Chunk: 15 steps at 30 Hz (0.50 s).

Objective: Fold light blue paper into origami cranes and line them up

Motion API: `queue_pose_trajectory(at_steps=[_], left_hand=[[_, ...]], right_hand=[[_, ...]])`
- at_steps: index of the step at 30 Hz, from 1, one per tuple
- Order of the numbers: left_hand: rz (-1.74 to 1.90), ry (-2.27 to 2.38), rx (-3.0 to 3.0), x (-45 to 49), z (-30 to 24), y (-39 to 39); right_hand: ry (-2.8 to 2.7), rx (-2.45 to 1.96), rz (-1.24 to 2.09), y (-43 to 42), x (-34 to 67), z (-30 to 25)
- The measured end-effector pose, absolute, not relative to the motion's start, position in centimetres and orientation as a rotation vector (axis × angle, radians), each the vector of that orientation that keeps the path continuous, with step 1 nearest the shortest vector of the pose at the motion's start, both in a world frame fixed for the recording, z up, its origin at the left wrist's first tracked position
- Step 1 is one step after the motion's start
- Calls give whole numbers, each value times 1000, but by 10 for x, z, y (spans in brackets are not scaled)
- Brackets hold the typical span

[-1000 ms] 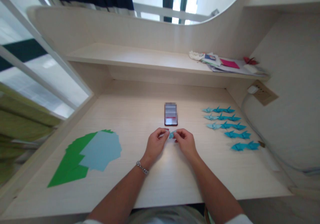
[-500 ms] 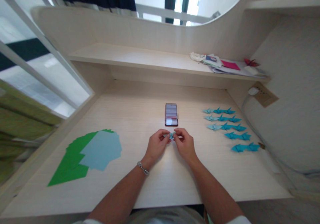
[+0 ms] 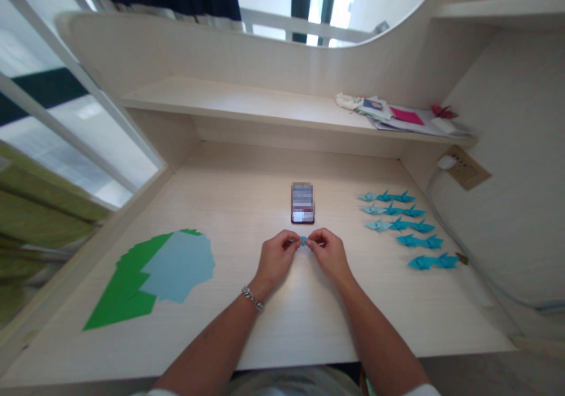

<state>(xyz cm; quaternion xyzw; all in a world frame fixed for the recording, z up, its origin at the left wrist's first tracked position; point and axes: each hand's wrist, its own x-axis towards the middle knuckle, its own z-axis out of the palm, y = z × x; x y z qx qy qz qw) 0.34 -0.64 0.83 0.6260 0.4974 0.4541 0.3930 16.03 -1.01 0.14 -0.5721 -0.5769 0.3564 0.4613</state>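
My left hand (image 3: 277,258) and my right hand (image 3: 330,255) meet at the middle of the desk, both pinched on a small folded blue paper piece (image 3: 303,241) held between the fingertips. Most of the piece is hidden by my fingers. A phone (image 3: 302,202) lies flat just beyond my hands. Several finished blue paper cranes (image 3: 404,226) sit in rows to the right of my right hand. A fan of green and light blue paper sheets (image 3: 156,272) lies to the left.
A raised shelf (image 3: 229,105) runs along the back, with papers and a red paper figure (image 3: 408,115) at its right end. A wall socket with a white plug and cable (image 3: 459,167) is on the right wall. The desk front edge (image 3: 282,363) is near my body.
My hands have drawn closer together around the blue piece, and less of the paper shows between the fingers now. Nothing else on the desk has moved.
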Motion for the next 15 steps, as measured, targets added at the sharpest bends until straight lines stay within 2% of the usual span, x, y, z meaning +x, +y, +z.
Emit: queue_pose_trajectory(at_steps=[15], left_hand=[[1106, 1235, 1638, 3, 9, -7]], right_hand=[[-1933, -1399, 840, -17, 166, 8]])
